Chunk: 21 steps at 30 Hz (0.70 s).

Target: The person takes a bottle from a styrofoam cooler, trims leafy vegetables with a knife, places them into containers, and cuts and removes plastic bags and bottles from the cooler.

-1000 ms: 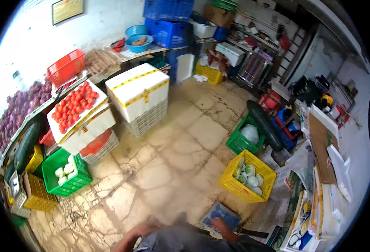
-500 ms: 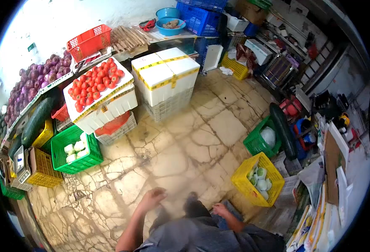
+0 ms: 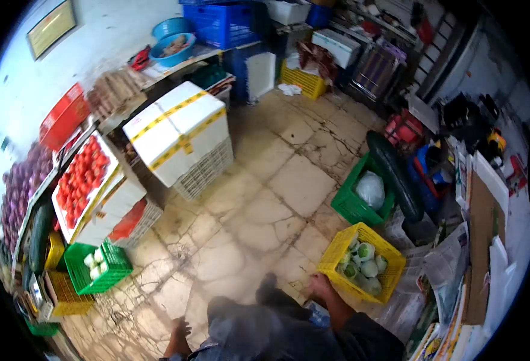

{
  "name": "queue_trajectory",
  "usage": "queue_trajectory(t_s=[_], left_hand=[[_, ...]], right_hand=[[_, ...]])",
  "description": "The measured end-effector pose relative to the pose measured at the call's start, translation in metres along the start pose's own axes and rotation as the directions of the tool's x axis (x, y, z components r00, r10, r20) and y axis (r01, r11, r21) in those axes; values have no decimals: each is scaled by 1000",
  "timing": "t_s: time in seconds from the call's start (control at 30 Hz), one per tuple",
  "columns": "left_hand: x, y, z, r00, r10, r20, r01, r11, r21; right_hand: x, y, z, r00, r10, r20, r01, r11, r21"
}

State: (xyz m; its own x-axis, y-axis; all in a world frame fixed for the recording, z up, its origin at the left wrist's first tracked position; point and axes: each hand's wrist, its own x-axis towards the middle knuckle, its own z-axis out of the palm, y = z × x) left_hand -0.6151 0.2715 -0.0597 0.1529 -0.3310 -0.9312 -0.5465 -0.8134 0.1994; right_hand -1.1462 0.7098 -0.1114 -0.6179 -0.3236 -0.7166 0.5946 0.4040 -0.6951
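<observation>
White foam box with yellow tape [image 3: 174, 132], far left of and beyond the yellow plastic crate [image 3: 336, 253]. Green plastic crate [image 3: 344, 207] just beyond the yellow crate; long dark-green gourd [image 3: 395, 174] along the green crate's right side, also beyond the yellow one. Right hand [image 3: 319, 287] at yellow crate's near left corner, fingers bent; can't tell if touching or gripping. Left hand [image 3: 180, 329] well left of it, open, fingers spread. Pale green round cabbages [image 3: 366, 251] inside yellow crate.

left hand [image 3: 181, 328] hangs splayed — right hand [image 3: 320, 287] extends forward.
</observation>
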Motion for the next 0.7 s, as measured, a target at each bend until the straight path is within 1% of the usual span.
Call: queue_trajectory(t_s=[0.03,0.07,0.1,0.17,0.2,0.23,0.27,0.3,0.33,0.37,0.4,0.43,0.47,0.5,0.53,0.57,0.6,0.63,0.7], left_hand=[[-22,12,13,995,36,88,-36,999,-8],[-38,33,31,981,74,178,-71,997,-23],[-44,61,56,979,104,173,-108,994,13],[-54,110,106,974,156,164,-169,983,73],[-64,140,132,967,206,149,-219,973,75],[-71,172,155,951,259,170,-276,958,83],[-73,202,178,929,313,197,-335,938,90],[-75,234,200,920,323,222,-353,929,109],[-73,267,224,908,335,251,-374,919,124],[-70,298,251,914,329,236,-367,920,140],[-60,325,272,895,356,270,-405,901,153],[-58,352,293,918,318,237,-371,899,232],[-46,391,326,931,298,210,-351,888,298],[-3,425,349,932,245,266,-317,908,275],[24,440,360,935,171,310,-258,929,266],[-16,482,403,943,236,234,-313,869,382],[4,520,437,943,182,280,-283,881,380],[-1,554,472,936,212,282,-321,845,428],[-25,631,565,874,342,346,-478,734,483]], right_hand=[[-7,-43,-7,999,11,-46,-3,987,163],[13,-62,-21,994,-49,-99,34,989,-144],[33,-85,-36,984,-122,-128,53,894,-444],[42,-155,-44,984,-92,-156,43,954,-296],[44,-176,-46,984,-72,-165,34,975,-220],[64,-177,-53,982,-124,-140,81,958,-275],[100,-163,-62,978,-176,-115,130,936,-328],[128,-161,-73,969,-229,-90,179,908,-380],[132,-181,-77,980,-180,-89,158,965,-209],[128,-197,-77,988,-133,-80,131,991,-33],[128,-218,-80,994,-88,-62,96,985,142],[152,-188,-102,997,-75,-29,75,997,34],[173,-185,-120,997,-50,-51,53,997,61],[193,-184,-137,997,-26,-73,33,995,90],[186,-199,-144,987,85,-138,-56,978,202],[181,-211,-153,959,197,-202,-123,936,328],[176,-224,-162,916,304,-262,-161,876,454],[179,-235,-175,897,331,-293,-165,865,475],[197,-231,-205,898,298,-325,-143,894,424]])
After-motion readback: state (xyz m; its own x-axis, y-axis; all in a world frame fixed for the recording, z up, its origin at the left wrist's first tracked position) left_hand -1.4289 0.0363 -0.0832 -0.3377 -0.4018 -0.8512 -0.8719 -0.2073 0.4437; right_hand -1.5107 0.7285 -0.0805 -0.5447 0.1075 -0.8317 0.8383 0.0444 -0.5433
